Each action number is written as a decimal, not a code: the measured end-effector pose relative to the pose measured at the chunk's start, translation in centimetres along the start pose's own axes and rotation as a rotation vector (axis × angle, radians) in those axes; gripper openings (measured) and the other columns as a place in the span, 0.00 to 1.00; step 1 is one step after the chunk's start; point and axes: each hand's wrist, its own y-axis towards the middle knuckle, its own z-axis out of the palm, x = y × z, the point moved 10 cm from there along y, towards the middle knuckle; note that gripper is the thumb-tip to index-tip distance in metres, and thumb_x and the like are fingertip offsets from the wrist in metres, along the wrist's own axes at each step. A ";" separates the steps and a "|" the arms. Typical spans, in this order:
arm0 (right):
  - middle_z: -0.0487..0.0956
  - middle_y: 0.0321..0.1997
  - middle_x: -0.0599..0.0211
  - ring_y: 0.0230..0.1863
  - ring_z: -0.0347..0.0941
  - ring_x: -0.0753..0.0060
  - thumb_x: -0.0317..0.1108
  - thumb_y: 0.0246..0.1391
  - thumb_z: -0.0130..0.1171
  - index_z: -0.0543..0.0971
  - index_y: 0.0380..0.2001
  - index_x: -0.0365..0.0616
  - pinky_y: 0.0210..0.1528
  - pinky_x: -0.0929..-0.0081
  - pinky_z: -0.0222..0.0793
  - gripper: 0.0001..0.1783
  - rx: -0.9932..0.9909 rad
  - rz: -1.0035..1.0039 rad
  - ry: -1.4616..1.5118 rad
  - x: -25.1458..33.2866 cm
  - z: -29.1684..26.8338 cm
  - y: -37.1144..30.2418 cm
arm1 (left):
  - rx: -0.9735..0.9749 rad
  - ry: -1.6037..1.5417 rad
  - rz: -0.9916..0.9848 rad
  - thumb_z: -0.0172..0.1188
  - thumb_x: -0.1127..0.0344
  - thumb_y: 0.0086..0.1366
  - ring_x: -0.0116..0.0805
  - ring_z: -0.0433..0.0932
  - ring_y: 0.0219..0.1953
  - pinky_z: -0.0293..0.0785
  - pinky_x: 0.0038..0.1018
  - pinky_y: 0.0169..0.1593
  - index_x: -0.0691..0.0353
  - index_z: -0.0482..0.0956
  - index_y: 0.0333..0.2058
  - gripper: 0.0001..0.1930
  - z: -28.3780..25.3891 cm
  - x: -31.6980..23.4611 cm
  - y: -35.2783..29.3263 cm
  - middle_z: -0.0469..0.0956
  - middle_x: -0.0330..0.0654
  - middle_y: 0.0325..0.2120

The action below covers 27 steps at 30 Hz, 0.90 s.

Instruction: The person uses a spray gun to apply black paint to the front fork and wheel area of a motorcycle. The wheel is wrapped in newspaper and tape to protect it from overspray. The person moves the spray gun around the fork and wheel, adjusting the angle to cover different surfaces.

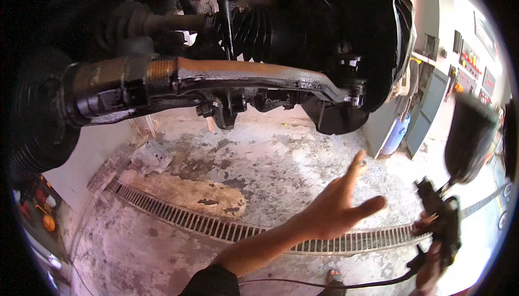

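Observation:
My left hand (340,204) reaches out in mid-air with thumb and fingers spread, holding nothing. My right hand (430,269) is wrapped round the handle of a dark spray gun (440,217) at the right. A black cup (469,136) sits on top of the gun, and a thin hose (357,285) runs from its lower end toward the left. Above my hands a tie rod (243,74), partly rusty brown and partly glossy black, crosses the view. Its left end meets a ribbed rubber boot (46,144); its right end meets a black joint (354,87). Neither hand touches the rod.
A dark vertical link (227,25) and a pleated boot (254,33) hang behind the rod. Below lies a stained concrete floor (270,155) crossed by a drain grate (232,230). A blue cylinder (397,133) stands by grey panels at the right. A foot (334,275) shows at the bottom.

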 end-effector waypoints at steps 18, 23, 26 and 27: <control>0.82 0.46 0.54 0.46 0.80 0.61 0.47 0.65 0.58 0.75 0.60 0.34 0.50 0.61 0.76 0.29 0.076 -0.123 -0.204 3.8 9.8 -10.5 | 0.424 -0.083 -0.085 0.67 0.35 0.62 0.56 0.56 0.74 0.56 0.51 0.73 0.60 0.39 0.76 0.59 11.0 12.5 -13.3 0.54 0.65 0.72; 0.82 0.46 0.54 0.45 0.81 0.62 0.47 0.65 0.57 0.76 0.59 0.34 0.50 0.61 0.76 0.28 0.071 -0.147 -0.217 5.4 9.8 -12.7 | 0.516 -0.093 -0.219 0.61 0.45 0.72 0.47 0.68 0.68 0.68 0.43 0.66 0.60 0.51 0.74 0.43 13.1 15.0 -15.1 0.68 0.55 0.66; 0.82 0.45 0.55 0.44 0.81 0.62 0.46 0.65 0.57 0.76 0.58 0.34 0.49 0.61 0.76 0.28 0.065 -0.169 -0.226 6.5 9.6 -13.4 | 0.469 -0.078 -0.226 0.58 0.49 0.74 0.40 0.73 0.62 0.73 0.39 0.58 0.58 0.58 0.72 0.35 12.5 15.1 -15.7 0.73 0.49 0.63; 0.82 0.45 0.55 0.44 0.81 0.62 0.46 0.65 0.57 0.76 0.58 0.34 0.49 0.61 0.77 0.28 0.060 -0.185 -0.236 6.9 9.5 -13.5 | 0.461 -0.080 -0.224 0.58 0.49 0.74 0.41 0.73 0.62 0.74 0.40 0.58 0.58 0.58 0.72 0.35 12.3 15.0 -15.8 0.73 0.49 0.63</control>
